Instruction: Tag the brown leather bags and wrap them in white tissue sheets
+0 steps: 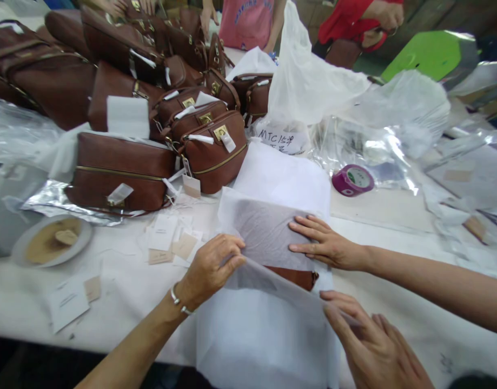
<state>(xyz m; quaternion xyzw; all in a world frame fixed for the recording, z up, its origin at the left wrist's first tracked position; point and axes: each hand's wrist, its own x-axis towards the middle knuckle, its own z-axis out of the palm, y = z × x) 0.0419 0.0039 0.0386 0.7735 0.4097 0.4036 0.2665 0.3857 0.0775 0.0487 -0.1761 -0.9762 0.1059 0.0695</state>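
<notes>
Between both hands, white tissue paper (pixel 264 329) lies partly over a brown leather item (pixel 292 276), of which only a strip shows. My left hand (pixel 213 265), with a silver bracelet at its wrist, pinches the left end of the paper's raised edge. At the right end of that edge, my right hand (pixel 370 335) holds the paper between thumb and fingers. Another person's hand (pixel 329 243) rests flat on the upper part of the tissue, just above the brown strip.
Brown leather bags (pixel 216 151) are heaped at the left and back. Purple tape (pixel 352 180) and clear plastic (pixel 365 146) lie to the right. Tags (pixel 163 232) and a round dish (pixel 51 240) are at the left. Other people stand across the table.
</notes>
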